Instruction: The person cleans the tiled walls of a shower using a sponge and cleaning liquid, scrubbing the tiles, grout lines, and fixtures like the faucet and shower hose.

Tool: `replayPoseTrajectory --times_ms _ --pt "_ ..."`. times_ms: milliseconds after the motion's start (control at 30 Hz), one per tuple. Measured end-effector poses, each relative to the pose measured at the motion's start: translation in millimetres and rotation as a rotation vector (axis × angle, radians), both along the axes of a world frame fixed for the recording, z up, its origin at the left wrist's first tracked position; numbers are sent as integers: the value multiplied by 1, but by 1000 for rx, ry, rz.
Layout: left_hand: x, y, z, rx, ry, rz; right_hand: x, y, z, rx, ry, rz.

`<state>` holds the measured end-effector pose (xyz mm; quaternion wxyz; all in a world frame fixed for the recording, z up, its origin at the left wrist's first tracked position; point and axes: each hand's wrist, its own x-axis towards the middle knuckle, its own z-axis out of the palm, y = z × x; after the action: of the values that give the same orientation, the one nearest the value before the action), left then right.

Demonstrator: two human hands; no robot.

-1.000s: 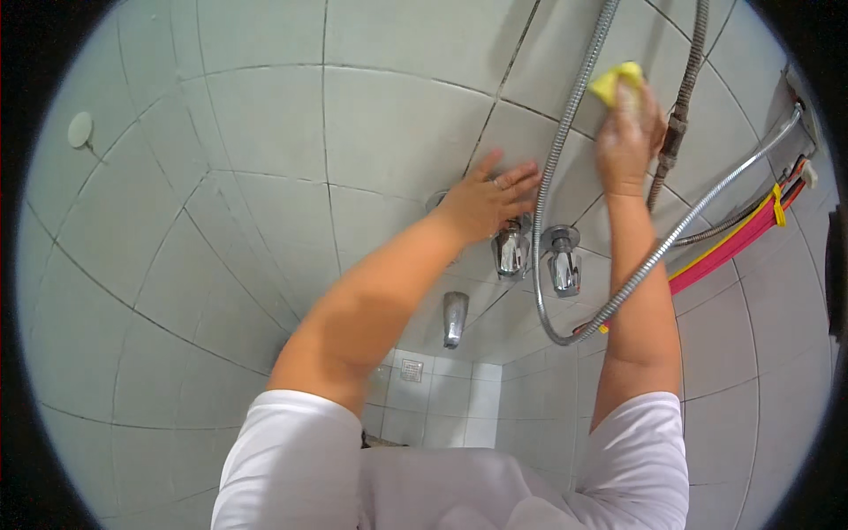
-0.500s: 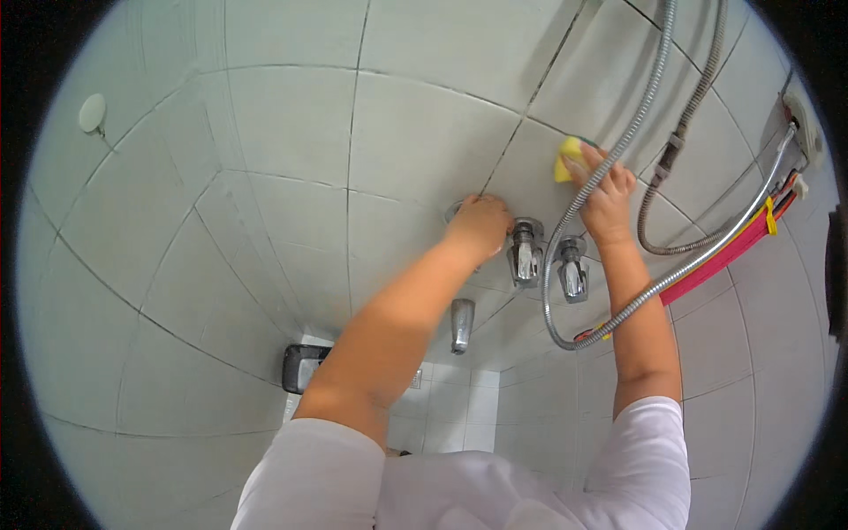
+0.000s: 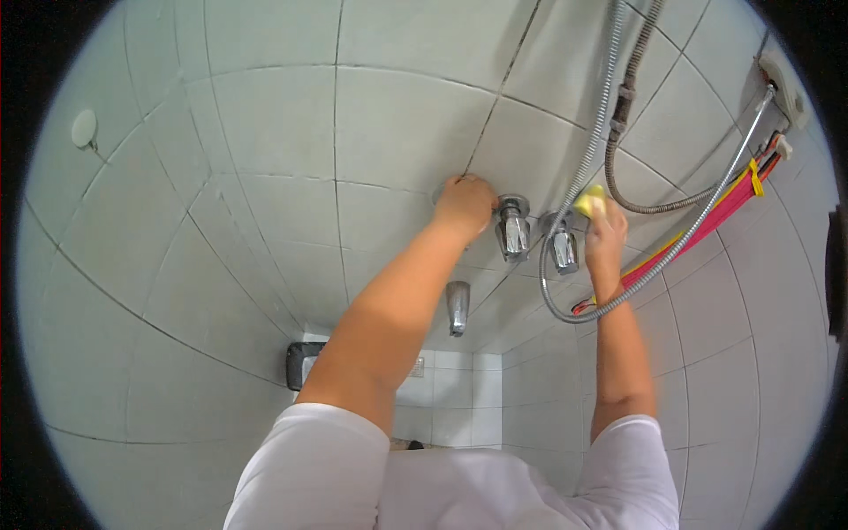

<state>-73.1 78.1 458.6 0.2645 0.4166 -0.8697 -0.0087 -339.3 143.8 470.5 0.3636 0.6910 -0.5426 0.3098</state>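
My left hand (image 3: 466, 208) is closed over the leftmost chrome tap handle on the tiled wall. The hand hides most of that tap; only a bit of its round base shows beside the fingers. In my right hand (image 3: 606, 231) is a small yellow sponge (image 3: 590, 201), pressed to the wall tiles just right of the taps. The middle tap handle (image 3: 513, 237) and the right tap handle (image 3: 563, 250) stand between my hands. Below them a chrome spout (image 3: 458, 307) sticks out.
A metal shower hose (image 3: 579, 168) loops down in front of the right tap and across my right forearm. A second, browner hose (image 3: 621, 110) hangs beside it. Pink cloth (image 3: 698, 234) hangs at the right. A dark-rimmed box (image 3: 299, 364) sits low at the left.
My right hand has moved the sponge down the wall, from above the taps to beside the right tap. My left hand stays on its tap. The whole view has shifted slightly.
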Motion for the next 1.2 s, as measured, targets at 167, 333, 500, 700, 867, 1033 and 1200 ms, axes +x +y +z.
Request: replayPoseTrajectory --times_ms 167,333,500,700,867,1033,1200 --pt "3 -11 -6 24 90 16 -12 45 -64 -142 -1556 354" --pt "1 -8 3 19 261 65 -50 142 -151 -448 -2434 418" --pt "2 0 2 12 201 106 34 176 -60 -510 -1782 382" --pt "9 3 0 -14 168 68 168 40 125 -137 74 348" --pt "3 -4 -3 29 244 67 198 -83 211 -413 201 -11" --pt "23 -5 -28 22 856 39 195 -103 88 -271 323 420" --pt "17 32 -39 918 1465 81 184 -50 21 265 9 392"
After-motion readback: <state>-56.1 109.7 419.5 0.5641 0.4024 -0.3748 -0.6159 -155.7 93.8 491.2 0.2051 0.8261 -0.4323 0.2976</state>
